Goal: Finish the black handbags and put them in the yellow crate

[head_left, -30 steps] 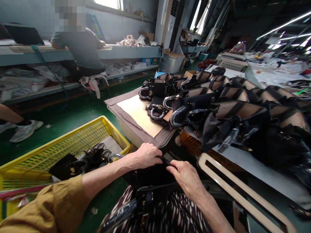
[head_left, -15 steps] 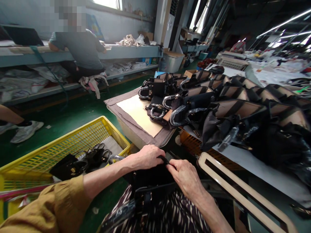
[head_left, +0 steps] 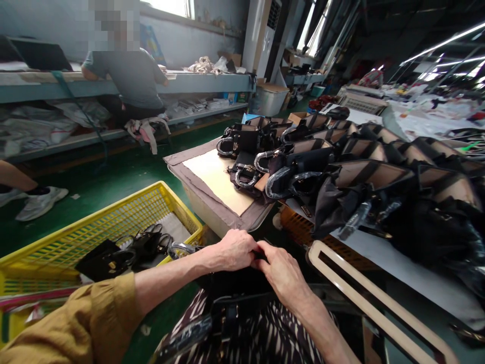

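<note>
A black handbag [head_left: 239, 281] rests on my lap over patterned cloth. Its handle [head_left: 187, 334], wrapped in clear plastic, hangs toward me at the lower left. At the bag's far upper edge, my left hand [head_left: 237, 251] is closed on the black material. My right hand [head_left: 282, 270] meets it there, thumb and forefinger pinched on the same edge. The fingertips of both hands touch or nearly touch, and they hide most of what lies between them. The bag's inside is too dark to make out.
To the left, a yellow plastic crate [head_left: 161, 189] holds several small black bags [head_left: 108, 260]. Many black handbags [head_left: 310, 156] crowd the table ahead and right. A beige slotted arm [head_left: 350, 288] juts out at my right. Beyond, a person [head_left: 131, 76] sits at a long bench.
My right hand has shifted left along the bag's edge, up against my left hand. The dark strip that showed between them is now mostly covered.
</note>
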Demonstrator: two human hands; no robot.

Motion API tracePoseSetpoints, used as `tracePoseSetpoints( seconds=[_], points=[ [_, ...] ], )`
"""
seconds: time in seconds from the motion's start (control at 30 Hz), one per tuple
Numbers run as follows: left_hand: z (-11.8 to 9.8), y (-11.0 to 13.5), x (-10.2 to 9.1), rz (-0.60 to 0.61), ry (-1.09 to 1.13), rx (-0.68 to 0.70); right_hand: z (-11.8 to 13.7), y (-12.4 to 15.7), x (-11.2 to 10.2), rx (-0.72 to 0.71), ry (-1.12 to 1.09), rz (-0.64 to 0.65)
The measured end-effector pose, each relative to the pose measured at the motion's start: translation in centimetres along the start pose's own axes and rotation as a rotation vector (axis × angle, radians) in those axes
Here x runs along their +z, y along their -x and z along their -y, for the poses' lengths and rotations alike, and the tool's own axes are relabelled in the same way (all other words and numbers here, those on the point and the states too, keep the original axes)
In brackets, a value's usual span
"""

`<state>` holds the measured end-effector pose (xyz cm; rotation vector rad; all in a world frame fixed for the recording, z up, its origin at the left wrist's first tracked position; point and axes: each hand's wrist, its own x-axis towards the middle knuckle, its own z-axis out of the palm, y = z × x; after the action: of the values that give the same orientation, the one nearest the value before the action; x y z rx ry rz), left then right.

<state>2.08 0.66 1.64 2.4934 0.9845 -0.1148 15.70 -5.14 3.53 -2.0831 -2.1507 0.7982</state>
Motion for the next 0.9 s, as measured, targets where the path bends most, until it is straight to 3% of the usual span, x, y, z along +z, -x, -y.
tracePoseSetpoints(
  seconds=[0.2,0.37,0.5,0.67,0.9],
  points=[
    [4.3,2.5,-1.8,0.095,0.2,-0.068,-0.6,-0.5,0.3,0.008,-0.109,-0.015],
    [8.0,4.1,-0.6,0.145,0.525,-0.153,-1.9,-1.1,0.5,-0.001,-0.298,0.036],
    [8.6,3.7,0.4,0.137,0.756,-0.134,-2.4,-2.0,1.0,0.026,-0.404,0.083],
    [8.8,3.3,0.4,0.106,0.86,-0.087,-2.4,-3.1,1.5,0.02,-0.595,0.12],
    [9.3,3.5,0.8,0.115,0.911,-0.071,-2.3,-3.5,1.8,-0.026,-0.557,0.13]
  ],
)
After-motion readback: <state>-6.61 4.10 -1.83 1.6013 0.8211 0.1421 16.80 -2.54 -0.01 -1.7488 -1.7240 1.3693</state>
